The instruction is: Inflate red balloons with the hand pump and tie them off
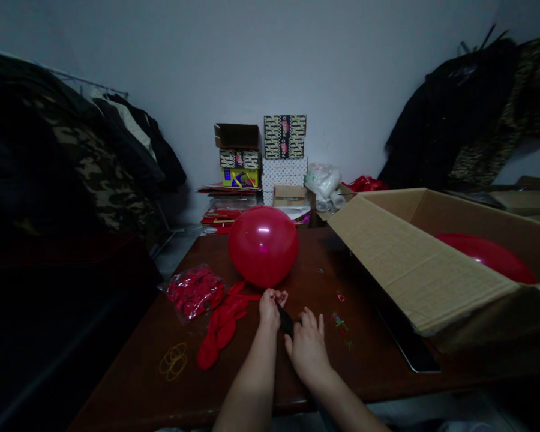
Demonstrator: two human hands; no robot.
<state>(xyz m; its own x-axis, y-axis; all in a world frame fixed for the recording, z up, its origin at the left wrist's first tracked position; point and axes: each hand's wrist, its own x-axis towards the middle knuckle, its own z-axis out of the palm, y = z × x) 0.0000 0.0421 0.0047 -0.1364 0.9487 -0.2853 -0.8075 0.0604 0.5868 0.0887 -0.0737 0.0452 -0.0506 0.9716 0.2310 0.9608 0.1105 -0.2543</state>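
Observation:
An inflated red balloon (263, 246) stands above the table in front of me, its neck end at the fingers of my left hand (269, 307), which is closed in a pinch on it. A slim black piece (285, 320) runs down from these fingers toward my right hand; its kind is unclear. My right hand (309, 348) lies just beside its lower end, fingers stretched and apart; whether the thumb touches it I cannot tell. Left of my hands are loose uninflated red balloons (225, 327) and a clear bag of red balloons (195, 292).
Yellow rubber bands (173, 361) lie on the brown table (130, 384) at left. Small coloured bands (339, 321) are scattered at right. A big open cardboard box (414, 258) holding a red balloon (486, 255) stands over a dark tablet-like slab (416, 351). Stacked boxes (284, 171) stand behind.

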